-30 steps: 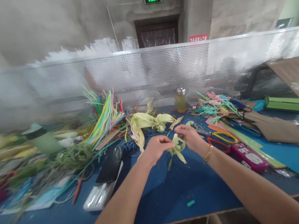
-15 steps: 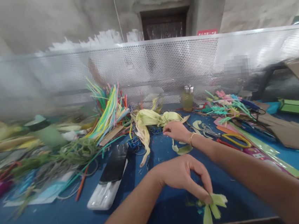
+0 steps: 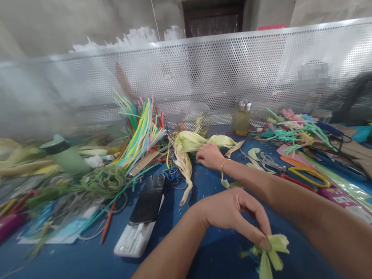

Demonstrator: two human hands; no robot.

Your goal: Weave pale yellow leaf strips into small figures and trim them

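Observation:
My left hand (image 3: 234,216) is closed at the near side of the blue table, thumb and forefinger pinching a small bunch of pale green corn husk strips (image 3: 274,254). A bit of blue wire shows beside that bunch. My right hand (image 3: 210,156), with a gold bracelet (image 3: 223,165) at its wrist, reaches across to the larger corn husk bundle (image 3: 189,142). Its fingers are bent and drawn together at the near edge of the bundle; whatever lies between the fingertips is hidden. Tangled blue wire (image 3: 173,176) lies left of it.
A phone (image 3: 147,200) rests on a white case (image 3: 135,241). Behind stand colourful pipe cleaners (image 3: 142,132) and a glass jar (image 3: 242,118). Yellow-handled scissors (image 3: 310,176) lie right, a green bottle (image 3: 66,157) left. Perforated metal panel (image 3: 167,80) closes off the back.
My right hand has moved left along the husk bundle toward the blue wire. My left hand keeps its pinch on the husk strips. The view has shifted slightly left and down.

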